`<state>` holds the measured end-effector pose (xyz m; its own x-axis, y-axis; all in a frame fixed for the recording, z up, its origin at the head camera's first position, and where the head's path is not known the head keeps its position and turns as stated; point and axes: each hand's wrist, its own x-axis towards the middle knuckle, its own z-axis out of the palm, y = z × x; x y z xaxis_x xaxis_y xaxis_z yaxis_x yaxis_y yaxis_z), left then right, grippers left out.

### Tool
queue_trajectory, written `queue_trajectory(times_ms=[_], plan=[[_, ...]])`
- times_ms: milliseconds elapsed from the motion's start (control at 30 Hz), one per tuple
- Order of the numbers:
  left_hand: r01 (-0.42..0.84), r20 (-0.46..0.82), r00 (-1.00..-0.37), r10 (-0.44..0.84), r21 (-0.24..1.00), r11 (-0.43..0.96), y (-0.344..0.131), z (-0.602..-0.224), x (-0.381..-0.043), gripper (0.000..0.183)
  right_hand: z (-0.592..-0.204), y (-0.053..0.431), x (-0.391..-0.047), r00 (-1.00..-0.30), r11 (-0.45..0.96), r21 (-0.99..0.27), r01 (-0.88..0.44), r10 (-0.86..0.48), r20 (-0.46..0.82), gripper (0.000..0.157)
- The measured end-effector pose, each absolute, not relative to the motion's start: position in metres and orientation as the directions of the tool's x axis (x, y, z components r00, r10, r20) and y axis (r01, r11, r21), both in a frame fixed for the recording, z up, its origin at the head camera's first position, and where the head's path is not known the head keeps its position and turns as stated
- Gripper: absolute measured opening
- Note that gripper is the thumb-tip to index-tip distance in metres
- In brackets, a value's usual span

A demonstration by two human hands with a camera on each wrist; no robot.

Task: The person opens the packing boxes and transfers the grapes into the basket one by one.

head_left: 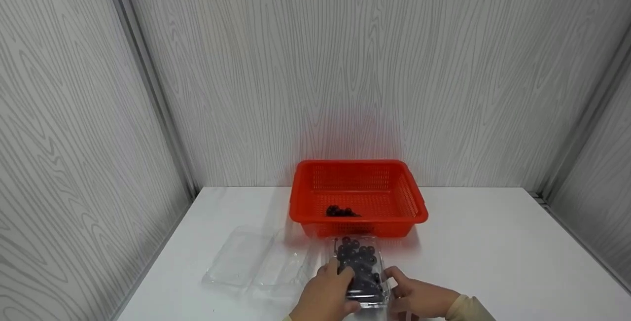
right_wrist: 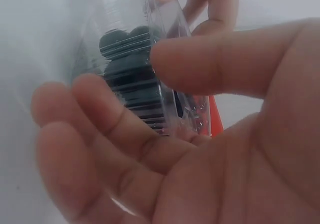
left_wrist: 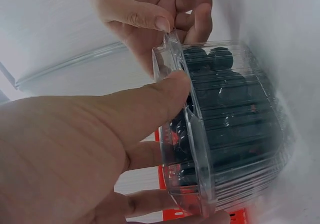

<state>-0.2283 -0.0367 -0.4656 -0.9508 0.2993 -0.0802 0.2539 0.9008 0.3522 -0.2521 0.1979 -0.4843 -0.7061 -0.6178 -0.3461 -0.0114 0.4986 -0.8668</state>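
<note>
A clear plastic clamshell box [head_left: 362, 295] filled with dark round grapes [head_left: 356, 259] lies on the white table, just in front of a red basket [head_left: 359, 220]. Over its left part comes my left hand [head_left: 323, 294]. In the left wrist view the left thumb presses the rim on the near side, and the other fingers reach across the lid to the far side. At the box's right edge is my right hand [head_left: 419, 295]. Its thumb [right_wrist: 200, 66] lies on the rim, with the fingers bent along the box's side. The left hand hides part of the lid.
More dark grapes [head_left: 340, 211] lie inside the red basket, near its front wall. To the left, clear plastic clamshell packaging [head_left: 236, 257] lies spread on the white table [head_left: 483, 242]. Wood-grain panels [head_left: 345, 64] stand at the back and both sides.
</note>
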Motion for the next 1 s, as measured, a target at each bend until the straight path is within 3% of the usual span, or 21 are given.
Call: queue_trajectory(times_ms=[267, 667, 1000], plan=[[0.292, -0.069, -0.944, 0.324, 0.29, 0.911, -0.0368, -0.467, -0.2297, 0.067, -0.4829, 0.1944, -0.252, -0.717, 0.539, -0.842, 0.017, -0.581, -0.386, 0.051], [0.233, -0.137, -0.95, 0.279, 0.281, 0.931, -0.0334, -0.4697, -0.2305, 0.069, -0.4818, 0.192, -0.2499, -0.736, 0.552, -0.834, 0.02, -0.556, -0.386, 0.041], [0.297, -0.076, -0.944, 0.321, 0.227, 0.927, -0.0346, -0.4695, -0.2281, 0.068, -0.4813, 0.1916, -0.2487, -0.747, 0.558, -0.83, -0.023, -0.561, -0.356, 0.039]])
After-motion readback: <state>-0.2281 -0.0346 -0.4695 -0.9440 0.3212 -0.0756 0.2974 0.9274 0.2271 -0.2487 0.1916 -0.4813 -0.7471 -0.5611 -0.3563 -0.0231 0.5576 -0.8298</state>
